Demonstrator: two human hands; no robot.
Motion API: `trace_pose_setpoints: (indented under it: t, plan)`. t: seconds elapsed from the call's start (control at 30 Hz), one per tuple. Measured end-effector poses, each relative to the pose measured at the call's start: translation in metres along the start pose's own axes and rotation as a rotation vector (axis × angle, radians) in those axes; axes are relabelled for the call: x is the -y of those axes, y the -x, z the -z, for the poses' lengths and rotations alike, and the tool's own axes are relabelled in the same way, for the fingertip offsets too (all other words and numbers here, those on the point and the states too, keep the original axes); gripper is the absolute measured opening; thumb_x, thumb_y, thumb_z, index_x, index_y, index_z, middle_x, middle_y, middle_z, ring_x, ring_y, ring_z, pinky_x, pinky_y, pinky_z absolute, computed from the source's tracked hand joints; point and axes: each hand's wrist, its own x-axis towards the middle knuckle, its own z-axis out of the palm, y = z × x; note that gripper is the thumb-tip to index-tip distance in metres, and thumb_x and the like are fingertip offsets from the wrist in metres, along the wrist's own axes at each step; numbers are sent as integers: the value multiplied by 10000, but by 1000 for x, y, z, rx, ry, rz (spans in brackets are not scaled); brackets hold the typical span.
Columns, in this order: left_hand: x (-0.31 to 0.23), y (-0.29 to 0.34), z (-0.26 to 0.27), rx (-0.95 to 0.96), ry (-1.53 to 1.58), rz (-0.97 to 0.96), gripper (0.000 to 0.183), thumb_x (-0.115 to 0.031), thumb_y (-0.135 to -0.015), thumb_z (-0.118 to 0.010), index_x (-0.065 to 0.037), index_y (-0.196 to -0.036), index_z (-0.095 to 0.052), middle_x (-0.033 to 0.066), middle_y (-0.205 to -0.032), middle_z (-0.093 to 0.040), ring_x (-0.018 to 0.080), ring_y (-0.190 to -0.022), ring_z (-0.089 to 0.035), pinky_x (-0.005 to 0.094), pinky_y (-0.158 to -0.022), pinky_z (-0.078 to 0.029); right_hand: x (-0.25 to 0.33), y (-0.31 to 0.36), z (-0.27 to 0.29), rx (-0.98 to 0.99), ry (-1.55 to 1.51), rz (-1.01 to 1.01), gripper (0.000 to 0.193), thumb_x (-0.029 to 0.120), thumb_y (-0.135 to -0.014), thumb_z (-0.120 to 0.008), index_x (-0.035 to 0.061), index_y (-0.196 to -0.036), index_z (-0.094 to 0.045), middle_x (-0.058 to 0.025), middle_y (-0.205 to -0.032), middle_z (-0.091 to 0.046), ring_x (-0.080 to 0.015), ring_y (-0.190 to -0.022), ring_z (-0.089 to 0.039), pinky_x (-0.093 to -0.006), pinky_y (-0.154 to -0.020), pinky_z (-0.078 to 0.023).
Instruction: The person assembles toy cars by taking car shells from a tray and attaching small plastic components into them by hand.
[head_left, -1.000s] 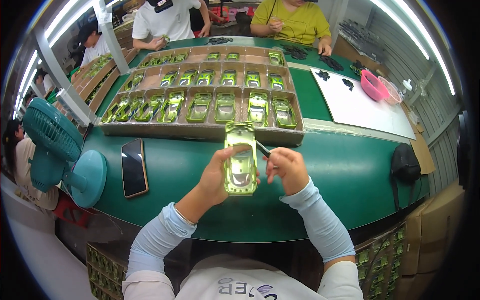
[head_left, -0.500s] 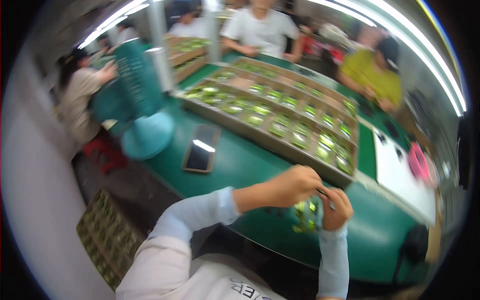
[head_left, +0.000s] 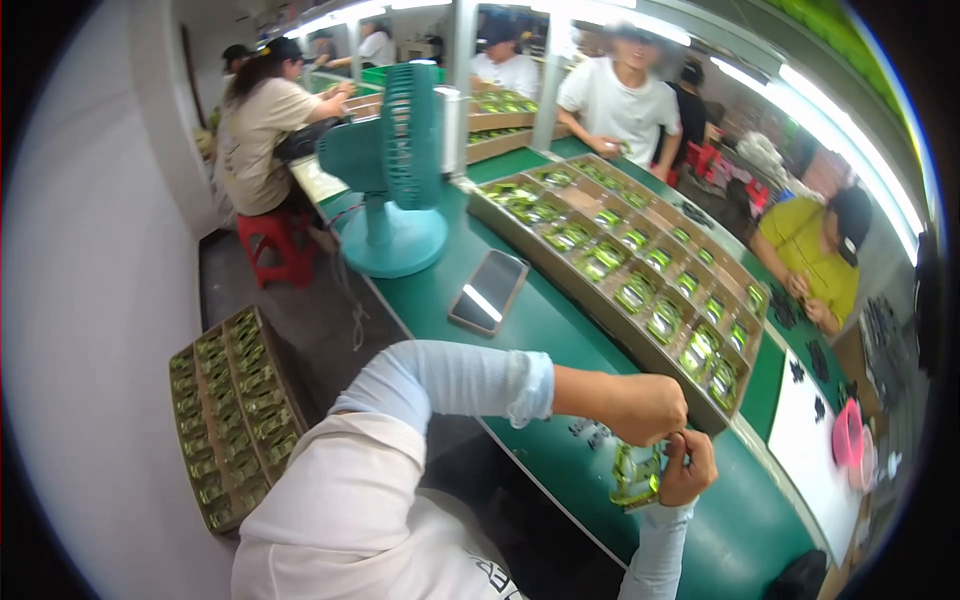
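As left hand (head_left: 652, 408) meets right hand (head_left: 690, 468), glossy lime-green car-shaped shell (head_left: 630, 490) tilts over green-topped bench (head_left: 750, 505)

Bright along its edges and partly see-through, the shell sits aslant just below the left hand and beside the right. The left hand is curled into a fist, its back hiding the fingertips; the right hand's fingers are bent inward. Which hand bears the shell cannot be told.

Just beyond, a long brown cardboard tray (head_left: 585, 300) holds similar shells in compartments. A dark-screened rectangular phone (head_left: 488, 291) lies near its edge, while a teal plastic fan (head_left: 405, 140) blocks part of the room behind. To the right, a round pink bowl (head_left: 848, 433) stands by a flat white board (head_left: 795, 430), near a seated person in a yellow-green shirt (head_left: 815, 245).
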Motion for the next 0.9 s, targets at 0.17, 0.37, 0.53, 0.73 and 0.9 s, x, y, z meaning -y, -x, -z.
trace_pose_setpoints:
  t: [0.17, 0.37, 0.53, 0.73, 0.9]
  plan:
    - [-1, -6, 37, 216, 227, 419, 186, -146, -672, -574, 40, -681, -578, 165, -701, -585, 283, -697, -574, 334, -663, -445, -1, -11, -4, -22, -107, -17, 39, -4, -726, -575, -18, -762, -571, -109, -637, -545, -172, -528, -535, -249, -507, -427]
    - [22, 23, -11, -428, 1205, 780, 678, -253, -750, -624, -19, -1266, -252, 166, -1226, -371, 247, -1107, -392, 345, -883, -363, -24, -11, 15, -499, -614, -508, 148, 119, -831, -513, -28, -846, -527, -66, -694, -577, -109, -587, -547, -222, -513, -456]
    - [4, 20, -46, -247, 1762, 615, 675, -165, -742, -600, -34, -1285, -221, 122, -1240, -360, 217, -1101, -409, 340, -900, -361, -13, -11, -7, -436, -549, -644, 193, 156, -839, -509, -28, -862, -561, -43, -696, -574, -87, -592, -533, -202, -508, -436]
    - [33, 17, -29, -395, 1838, 411, 553, -277, -750, -566, -36, -1203, -357, 155, -1228, -391, 256, -1130, -390, 387, -945, -320, -37, -12, -16, -118, -565, -591, 194, 142, -821, -527, -42, -858, -578, -38, -719, -580, -79, -604, -505, -198, -528, -401]
    - [49, 34, -21, -480, 1832, 409, 555, -440, -818, -439, -57, -1210, -351, 178, -1234, -371, 272, -1109, -404, 389, -940, -321, -52, 1, -28, 197, -144, -462, 175, 111, -731, -582, 22, -881, -585, -81, -731, -577, -170, -626, -542, -265, -571, -427]
